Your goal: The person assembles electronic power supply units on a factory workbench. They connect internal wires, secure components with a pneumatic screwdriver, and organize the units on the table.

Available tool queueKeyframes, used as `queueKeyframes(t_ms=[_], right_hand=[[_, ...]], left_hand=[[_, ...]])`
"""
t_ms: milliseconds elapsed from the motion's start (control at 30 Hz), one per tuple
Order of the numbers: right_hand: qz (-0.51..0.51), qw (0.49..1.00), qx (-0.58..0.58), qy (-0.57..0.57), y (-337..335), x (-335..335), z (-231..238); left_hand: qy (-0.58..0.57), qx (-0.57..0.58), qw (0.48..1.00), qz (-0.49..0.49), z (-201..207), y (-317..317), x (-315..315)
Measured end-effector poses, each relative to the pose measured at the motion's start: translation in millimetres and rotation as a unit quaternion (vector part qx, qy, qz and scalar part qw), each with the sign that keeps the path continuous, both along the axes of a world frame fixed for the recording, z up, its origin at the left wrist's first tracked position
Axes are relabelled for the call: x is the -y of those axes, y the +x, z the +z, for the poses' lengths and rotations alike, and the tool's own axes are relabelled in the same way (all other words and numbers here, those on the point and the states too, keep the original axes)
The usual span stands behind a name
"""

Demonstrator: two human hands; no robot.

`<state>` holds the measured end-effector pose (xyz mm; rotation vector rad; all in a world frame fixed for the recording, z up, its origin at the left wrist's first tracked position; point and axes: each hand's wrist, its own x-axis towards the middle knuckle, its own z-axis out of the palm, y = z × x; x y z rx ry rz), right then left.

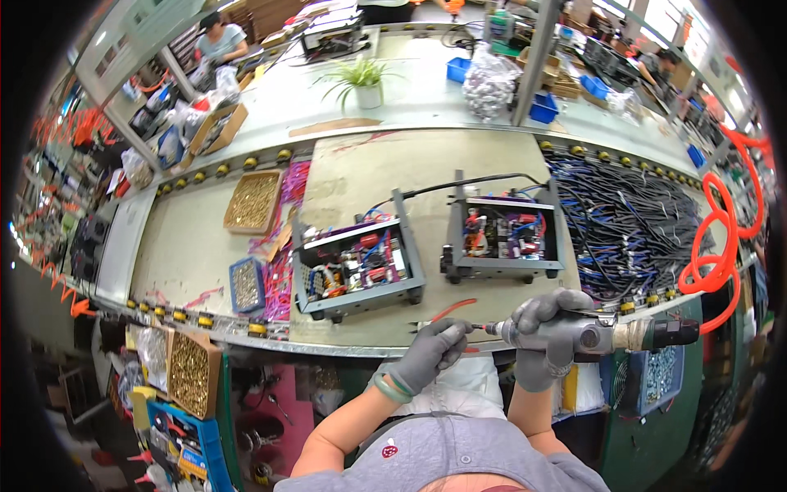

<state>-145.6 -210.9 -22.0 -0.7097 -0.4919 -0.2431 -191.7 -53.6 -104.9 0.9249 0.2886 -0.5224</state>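
My right hand [545,336], in a grey glove, grips an air screwdriver [584,334] held level at the table's near edge, its bit pointing left. At the bit's tip, my gloved left hand [430,353] is closed in a pinch; whatever lies between thumb and fingers is too small to make out. Just beyond my hands stand two open grey metal housings, one on the left [358,266] and one on the right [508,234]. Wires and circuit parts fill both. A black cable [475,182] runs behind them.
Left of the housings are a box of brass-coloured screws [252,202], a blue tray of silvery parts [246,284] and pink wires [283,271]. Black cables [623,230] are heaped at the right, beside a coiled orange air hose [721,238]. A potted plant [369,94] stands on the far bench.
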Motion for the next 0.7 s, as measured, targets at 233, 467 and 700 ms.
queueKeyframes(t_ms=[233, 467, 700], right_hand=[[-0.155, 0.986, -0.058, -0.025, -2, 33, 9], [0.052, 0.996, 0.061, 0.047, 24, 54, 2], [-0.177, 0.981, 0.001, 0.075, 24, 30, 9]], left_hand=[[-0.102, -0.005, 0.995, 0.0, 17, 24, 41], [-0.159, 0.034, 0.987, -0.015, 17, 32, 52], [-0.226, -0.011, 0.969, 0.096, 41, 40, 58]])
